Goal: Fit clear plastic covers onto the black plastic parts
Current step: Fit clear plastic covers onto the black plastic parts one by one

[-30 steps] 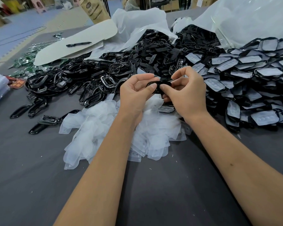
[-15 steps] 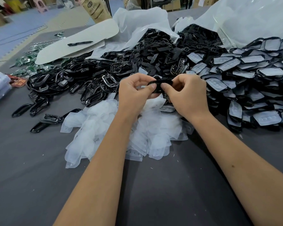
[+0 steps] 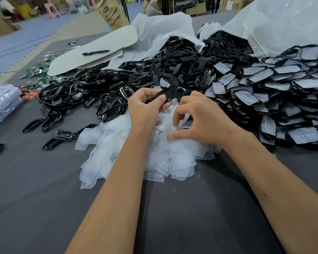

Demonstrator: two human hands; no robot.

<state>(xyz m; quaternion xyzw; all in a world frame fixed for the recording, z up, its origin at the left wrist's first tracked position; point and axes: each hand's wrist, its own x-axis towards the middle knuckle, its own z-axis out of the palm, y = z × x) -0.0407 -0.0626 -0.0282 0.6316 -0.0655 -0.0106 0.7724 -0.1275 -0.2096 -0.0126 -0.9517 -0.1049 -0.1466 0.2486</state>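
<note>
My left hand (image 3: 145, 105) grips a black plastic part (image 3: 170, 93) between thumb and fingers, held above the table. My right hand (image 3: 198, 118) has let go of it and hovers lower, fingers spread and loosely curved over the heap of clear plastic covers (image 3: 117, 143); the fingertips touch the top covers, and I cannot tell if one is pinched. A big pile of bare black parts (image 3: 173, 65) lies behind the hands. Parts with covers fitted (image 3: 264, 88) are heaped at the right.
Glossy black frames (image 3: 66, 92) spread at the left, a few loose ones (image 3: 50, 121) nearer me. White card with a black pen (image 3: 95, 52) lies at the back left. Clear bags (image 3: 283, 21) rise at the back right. A stack of clear trays (image 3: 2, 103) sits at the left edge. Grey tabletop (image 3: 44, 208) in front.
Both hands held the black part together before. Now my right hand has let go and dropped toward the clear covers, while my left hand keeps the part.
</note>
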